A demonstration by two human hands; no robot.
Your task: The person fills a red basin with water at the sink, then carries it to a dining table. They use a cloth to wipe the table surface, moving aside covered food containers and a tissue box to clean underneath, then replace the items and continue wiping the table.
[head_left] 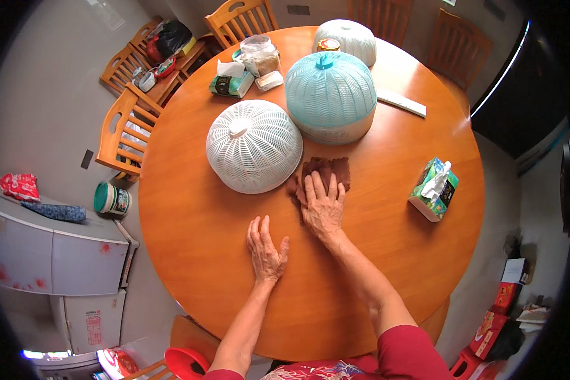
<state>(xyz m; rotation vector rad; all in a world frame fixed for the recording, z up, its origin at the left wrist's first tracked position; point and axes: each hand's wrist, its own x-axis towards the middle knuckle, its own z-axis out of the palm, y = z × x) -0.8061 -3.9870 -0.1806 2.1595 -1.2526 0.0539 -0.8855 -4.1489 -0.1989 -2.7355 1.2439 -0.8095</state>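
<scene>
Your top: crimson red | your right sleeve: short, plain | your front print: white-and-blue swirls | your left hand, right hand: bare

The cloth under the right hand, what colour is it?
The cloth is dark reddish-brown. It shows in the head view.

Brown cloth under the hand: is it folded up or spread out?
Spread but rumpled: the cloth shows wavy, creased edges around the right hand. Whether folds hide beneath it, I cannot tell.
</scene>
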